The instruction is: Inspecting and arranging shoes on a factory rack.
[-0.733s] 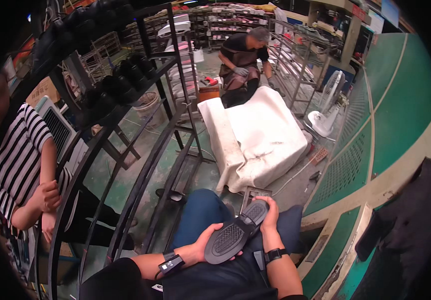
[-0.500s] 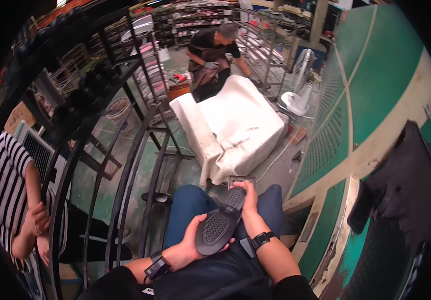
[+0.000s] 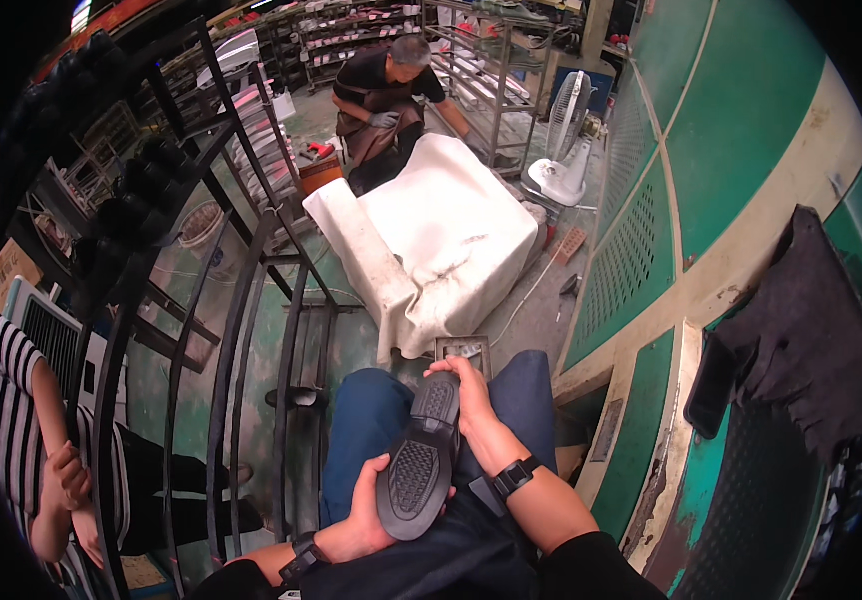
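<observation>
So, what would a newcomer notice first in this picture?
Probably the black shoe sole, tread up, held over the lap by the left hand and right hand. Ahead on the floor stands a block under a white cloth, with a black metal rack on the left.

Wearer's body, lower centre. Blue jeans (image 3: 371, 430) on both thighs, running up toward 12 o'clock. Dark navy top or apron (image 3: 451, 560) over the lap. Black sleeves at 6 o'clock edge. Black wristband (image 3: 514, 477) on the right wrist, another black wristband (image 3: 303, 556) on the left wrist. Left hand (image 3: 366, 515) and right hand (image 3: 471, 395) bare, no gloves.
</observation>
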A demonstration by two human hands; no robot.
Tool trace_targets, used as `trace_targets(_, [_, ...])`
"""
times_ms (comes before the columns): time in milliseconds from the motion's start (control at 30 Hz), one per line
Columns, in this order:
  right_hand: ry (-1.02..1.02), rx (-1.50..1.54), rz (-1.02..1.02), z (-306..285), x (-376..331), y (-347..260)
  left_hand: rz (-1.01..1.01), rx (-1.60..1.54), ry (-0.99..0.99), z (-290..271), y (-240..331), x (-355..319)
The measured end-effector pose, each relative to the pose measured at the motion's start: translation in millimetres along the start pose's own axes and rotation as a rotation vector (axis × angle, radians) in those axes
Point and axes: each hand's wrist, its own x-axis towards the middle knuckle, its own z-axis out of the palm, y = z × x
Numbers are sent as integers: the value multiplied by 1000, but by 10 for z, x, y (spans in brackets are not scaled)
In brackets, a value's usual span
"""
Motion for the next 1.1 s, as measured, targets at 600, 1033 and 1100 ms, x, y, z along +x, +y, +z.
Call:
trace_targets(600, [76,-67,-9,-85,346,-57,-44,-257,-262,-905,82,1198])
trace_targets(1033, [16,-108,55,35,127,-36,23,-8,-153,-797,179,378])
trace_targets(1100, [20,-128,54,46,125,1,30,32,-147,-529,137,588])
